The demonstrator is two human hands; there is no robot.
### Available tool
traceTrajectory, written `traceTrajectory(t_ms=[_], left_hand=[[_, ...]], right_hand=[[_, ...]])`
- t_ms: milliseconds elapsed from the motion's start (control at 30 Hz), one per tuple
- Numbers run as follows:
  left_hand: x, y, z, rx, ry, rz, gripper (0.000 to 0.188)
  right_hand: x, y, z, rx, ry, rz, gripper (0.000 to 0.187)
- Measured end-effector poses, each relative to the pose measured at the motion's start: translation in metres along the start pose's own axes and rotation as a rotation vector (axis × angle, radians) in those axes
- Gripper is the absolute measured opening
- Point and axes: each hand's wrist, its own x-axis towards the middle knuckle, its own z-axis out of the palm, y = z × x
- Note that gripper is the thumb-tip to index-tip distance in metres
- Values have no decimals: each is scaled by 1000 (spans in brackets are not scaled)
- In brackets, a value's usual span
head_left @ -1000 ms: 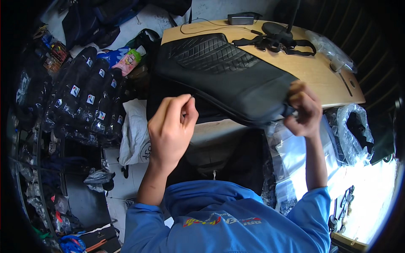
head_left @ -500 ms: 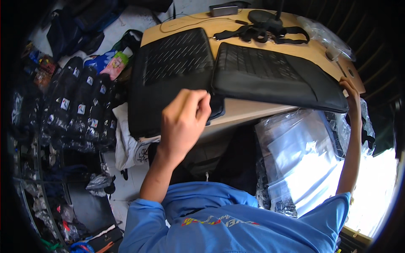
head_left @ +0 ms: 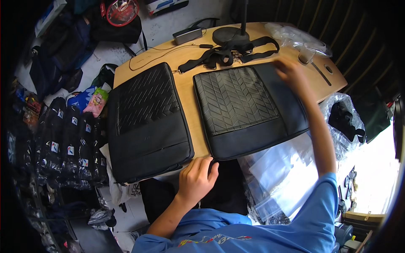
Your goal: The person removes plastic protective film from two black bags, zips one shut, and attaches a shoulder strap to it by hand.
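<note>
A flat black bag (head_left: 236,101) with a chevron-patterned panel lies on the right of the wooden table, its near edge reaching past the table's edge. My left hand (head_left: 196,179) is closed in a pinch at this bag's near left corner; the bit between thumb and finger is too small to make out. Over the same bag's far right part is my right hand (head_left: 292,75), smeared by motion, so its fingers do not show clearly. To the left lies a second flat black bag (head_left: 147,126) with a slashed-pattern panel, untouched by either hand.
Black straps with metal clips (head_left: 228,55) lie behind the bags, beside a round stand base (head_left: 232,37) and a grey box (head_left: 187,36). Clear plastic (head_left: 295,40) sits at the table's far right. Plastic bags (head_left: 278,177) hang below the near edge; wrapped black goods (head_left: 69,143) stand left.
The right bag, raised and tilted before, now lies flat with its patterned panel up. My right hand has moved from its right corner to its far side. The view has shifted.
</note>
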Motion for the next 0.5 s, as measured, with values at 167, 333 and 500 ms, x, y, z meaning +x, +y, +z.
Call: traceTrajectory(t_ms=[167,333,500], left_hand=[[-11,17,-20,-18,-29,-154,33],[-23,16,-42,-147,-37,-200,37],[-22,6,-56,-203,-21,-179,35]], right_hand=[[87,-21,78,94,-5,360,50],[114,-58,117,-104,-267,452,47],[178,-39,81,99,201,342,34]])
